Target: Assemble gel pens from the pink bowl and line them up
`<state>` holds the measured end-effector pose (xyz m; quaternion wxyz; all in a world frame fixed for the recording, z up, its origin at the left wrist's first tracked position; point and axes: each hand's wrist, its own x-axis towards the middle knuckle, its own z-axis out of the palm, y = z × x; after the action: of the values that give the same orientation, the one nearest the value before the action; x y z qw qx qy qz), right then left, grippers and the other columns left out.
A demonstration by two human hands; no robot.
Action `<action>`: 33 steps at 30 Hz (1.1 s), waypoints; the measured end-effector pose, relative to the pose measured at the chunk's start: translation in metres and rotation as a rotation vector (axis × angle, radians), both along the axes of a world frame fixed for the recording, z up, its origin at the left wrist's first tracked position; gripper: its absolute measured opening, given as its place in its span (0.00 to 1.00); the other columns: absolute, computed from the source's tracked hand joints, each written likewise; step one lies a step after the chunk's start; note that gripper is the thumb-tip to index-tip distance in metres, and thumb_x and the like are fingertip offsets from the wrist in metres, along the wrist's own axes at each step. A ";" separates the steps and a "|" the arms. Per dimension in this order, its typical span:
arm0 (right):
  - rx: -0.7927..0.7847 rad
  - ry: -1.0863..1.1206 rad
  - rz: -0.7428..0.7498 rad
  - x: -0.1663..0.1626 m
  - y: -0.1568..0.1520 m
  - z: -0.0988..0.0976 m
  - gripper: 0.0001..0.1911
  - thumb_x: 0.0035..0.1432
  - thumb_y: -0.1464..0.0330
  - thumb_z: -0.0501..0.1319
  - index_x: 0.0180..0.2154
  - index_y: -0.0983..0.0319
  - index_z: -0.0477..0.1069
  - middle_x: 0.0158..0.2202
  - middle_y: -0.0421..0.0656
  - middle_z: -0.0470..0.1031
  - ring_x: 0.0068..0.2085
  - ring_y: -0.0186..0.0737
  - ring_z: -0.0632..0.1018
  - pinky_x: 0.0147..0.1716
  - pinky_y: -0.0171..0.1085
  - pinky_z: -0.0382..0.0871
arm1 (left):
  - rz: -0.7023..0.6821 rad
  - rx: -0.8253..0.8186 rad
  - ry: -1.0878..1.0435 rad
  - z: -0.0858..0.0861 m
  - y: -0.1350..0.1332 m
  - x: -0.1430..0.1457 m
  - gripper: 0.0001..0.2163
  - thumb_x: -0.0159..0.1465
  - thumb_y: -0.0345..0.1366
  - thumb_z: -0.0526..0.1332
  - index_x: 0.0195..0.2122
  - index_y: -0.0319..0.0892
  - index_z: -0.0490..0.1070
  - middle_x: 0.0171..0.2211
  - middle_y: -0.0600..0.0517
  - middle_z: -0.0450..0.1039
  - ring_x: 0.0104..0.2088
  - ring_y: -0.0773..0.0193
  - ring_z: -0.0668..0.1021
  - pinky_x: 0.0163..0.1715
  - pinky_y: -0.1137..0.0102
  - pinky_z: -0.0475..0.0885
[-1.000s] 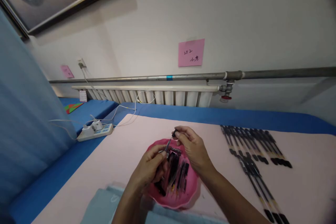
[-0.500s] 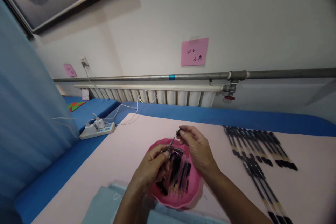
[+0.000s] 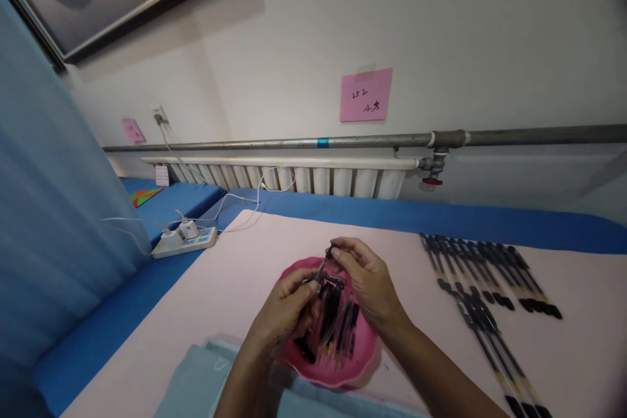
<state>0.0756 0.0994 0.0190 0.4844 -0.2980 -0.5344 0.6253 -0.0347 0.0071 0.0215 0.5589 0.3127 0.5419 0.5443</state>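
My left hand [image 3: 287, 310] and my right hand [image 3: 367, 281] meet above a pink bowl [image 3: 365, 356] that holds several black pen parts. Between them is a thin pen [image 3: 323, 266], tilted up to the right. My left fingers pinch its lower end; my right thumb and forefinger pinch the small dark piece at its upper tip. Both hands are closed. The bowl stands on a pale pink mat [image 3: 235, 274] near its front edge.
Rows of several finished black pens [image 3: 480, 274] lie on the mat at the right. A white power strip [image 3: 185, 240] with cables sits on the blue surface at the left. A radiator [image 3: 294, 177] and a pipe run along the wall behind. Grey-blue cloth [image 3: 196, 385] lies at the front.
My hands stay together over the bowl with the pen; the right fingers have shifted slightly at its tip. The view has drifted a little to the left.
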 end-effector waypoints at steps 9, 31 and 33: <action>-0.027 -0.005 0.075 0.000 -0.003 0.000 0.12 0.45 0.63 0.64 0.33 0.61 0.70 0.25 0.37 0.71 0.25 0.33 0.71 0.27 0.33 0.65 | 0.017 0.013 -0.046 0.000 0.000 0.001 0.14 0.56 0.42 0.59 0.42 0.41 0.66 0.16 0.58 0.64 0.09 0.79 0.56 0.09 0.79 0.42; -0.105 -0.029 0.180 -0.008 -0.016 -0.002 0.09 0.45 0.67 0.61 0.31 0.58 0.63 0.21 0.33 0.70 0.17 0.32 0.69 0.18 0.33 0.63 | 0.138 0.010 -0.026 -0.004 0.007 0.012 0.24 0.58 0.54 0.52 0.52 0.47 0.64 0.19 0.58 0.64 0.10 0.78 0.52 0.09 0.78 0.40; -0.117 -0.018 0.196 -0.009 -0.017 -0.005 0.10 0.45 0.67 0.61 0.32 0.58 0.63 0.20 0.33 0.69 0.15 0.32 0.69 0.17 0.34 0.62 | 0.142 -0.020 -0.049 -0.002 0.007 0.012 0.25 0.58 0.54 0.52 0.51 0.46 0.64 0.17 0.59 0.62 0.09 0.78 0.50 0.09 0.78 0.39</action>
<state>0.0666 0.0826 0.0142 0.3978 -0.2777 -0.5279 0.6971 -0.0227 0.0142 0.0195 0.5351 0.2545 0.5544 0.5844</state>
